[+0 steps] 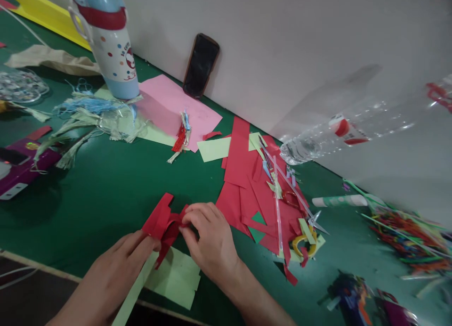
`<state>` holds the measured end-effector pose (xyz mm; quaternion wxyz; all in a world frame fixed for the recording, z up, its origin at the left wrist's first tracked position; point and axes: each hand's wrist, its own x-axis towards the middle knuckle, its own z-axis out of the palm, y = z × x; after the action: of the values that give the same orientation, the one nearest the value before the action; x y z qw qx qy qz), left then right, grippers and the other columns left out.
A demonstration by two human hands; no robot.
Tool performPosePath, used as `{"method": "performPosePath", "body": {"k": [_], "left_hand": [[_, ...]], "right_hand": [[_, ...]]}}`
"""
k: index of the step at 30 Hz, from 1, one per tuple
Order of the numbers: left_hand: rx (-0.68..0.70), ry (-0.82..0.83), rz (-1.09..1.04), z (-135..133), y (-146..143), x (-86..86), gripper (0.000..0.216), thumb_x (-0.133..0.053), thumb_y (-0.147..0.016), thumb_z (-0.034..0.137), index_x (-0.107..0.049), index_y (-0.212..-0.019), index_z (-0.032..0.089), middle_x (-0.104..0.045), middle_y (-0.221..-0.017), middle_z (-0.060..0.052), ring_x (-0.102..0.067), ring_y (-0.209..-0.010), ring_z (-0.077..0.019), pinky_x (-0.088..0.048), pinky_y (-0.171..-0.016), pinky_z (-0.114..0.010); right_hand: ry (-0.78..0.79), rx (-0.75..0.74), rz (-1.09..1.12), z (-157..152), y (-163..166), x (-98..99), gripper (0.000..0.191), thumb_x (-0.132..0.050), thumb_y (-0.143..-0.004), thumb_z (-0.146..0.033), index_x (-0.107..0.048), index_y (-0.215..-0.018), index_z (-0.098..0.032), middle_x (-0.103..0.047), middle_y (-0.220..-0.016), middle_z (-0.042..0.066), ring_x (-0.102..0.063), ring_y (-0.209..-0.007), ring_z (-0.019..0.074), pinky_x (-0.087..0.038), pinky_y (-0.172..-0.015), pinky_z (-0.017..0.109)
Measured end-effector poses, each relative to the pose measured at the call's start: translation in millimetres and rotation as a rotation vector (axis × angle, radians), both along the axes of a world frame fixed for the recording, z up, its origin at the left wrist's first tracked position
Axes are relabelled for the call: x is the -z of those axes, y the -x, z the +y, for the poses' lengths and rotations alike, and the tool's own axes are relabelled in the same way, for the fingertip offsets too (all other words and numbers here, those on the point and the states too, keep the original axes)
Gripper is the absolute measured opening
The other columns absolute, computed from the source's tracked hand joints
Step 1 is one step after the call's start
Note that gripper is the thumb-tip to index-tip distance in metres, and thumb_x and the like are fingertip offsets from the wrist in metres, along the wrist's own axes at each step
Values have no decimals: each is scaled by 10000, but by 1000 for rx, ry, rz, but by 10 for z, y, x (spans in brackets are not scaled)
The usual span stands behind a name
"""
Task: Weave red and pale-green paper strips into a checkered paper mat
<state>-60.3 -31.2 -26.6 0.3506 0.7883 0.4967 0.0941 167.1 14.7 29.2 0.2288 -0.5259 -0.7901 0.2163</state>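
Left hand (118,267) and right hand (213,241): fingers pinching folded red paper strips (157,217) over green desk (106,194). White-and-blue dotted bottle (111,52): lettering begins "SO", remainder indistinct.

Two hands show, one left hand (122,264) and one right hand (213,241). Farther off are one patterned flask (113,57) at left, one phone (201,64), one pink sheet (169,102), and, at right, one clear bottle (314,140) and one white tube (339,201). Red paper pieces (157,217) overlap beyond count.
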Motion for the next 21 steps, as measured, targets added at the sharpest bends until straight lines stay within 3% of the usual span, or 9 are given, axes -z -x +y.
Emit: {"method": "performPosePath", "body": {"k": [5,8,13,16,21], "left_hand": [[-57,-107,-51,-29,-94,-139,328,-497,-827,184,-597,-1125,280,-696,-1035,-27,-677,-900,-200,-539,-732,-270],[-97,-117,-29,-23,-159,-223,287,-452,-898,222,-601,-1137,276,-693,-1001,-38,-678,-883,-211,-541,-735,-306],[-8,-49,-36,12,-128,-246,359,-482,-834,143,-623,-1109,324,-684,-1013,-18,-670,-892,-199,-541,-725,-281],[27,-98,-139,15,-90,-264,367,-490,-813,180,-605,-1134,315,-675,-1068,-36,-655,-925,-202,-538,-745,-267],[-60,-71,-43,-42,-125,-263,416,-466,-752,143,-620,-1099,313,-660,-1107,-33,-641,-947,-202,-518,-755,-255]], "right_hand": [[46,1,142,-229,-15,-123,100,-543,-881,-116,-566,-839,-204,-662,-789,5,-580,-740,154,-420,-695,293],[36,-77,190,-372,29,-141,86,-537,-906,-152,-554,-847,-212,-676,-782,-6,-593,-722,140,-420,-697,291],[-83,-248,249,-459,121,-124,129,-474,-989,-285,-550,-898,-233,-713,-776,-23,-636,-711,131,-444,-719,292],[-57,-214,272,-417,60,-150,200,-450,-1012,-387,-562,-961,-230,-716,-819,0,-641,-741,148,-459,-718,299],[148,-57,-103,-369,-147,-152,114,-552,-969,-297,-605,-956,-197,-667,-955,62,-589,-884,221,-470,-765,362]]}}
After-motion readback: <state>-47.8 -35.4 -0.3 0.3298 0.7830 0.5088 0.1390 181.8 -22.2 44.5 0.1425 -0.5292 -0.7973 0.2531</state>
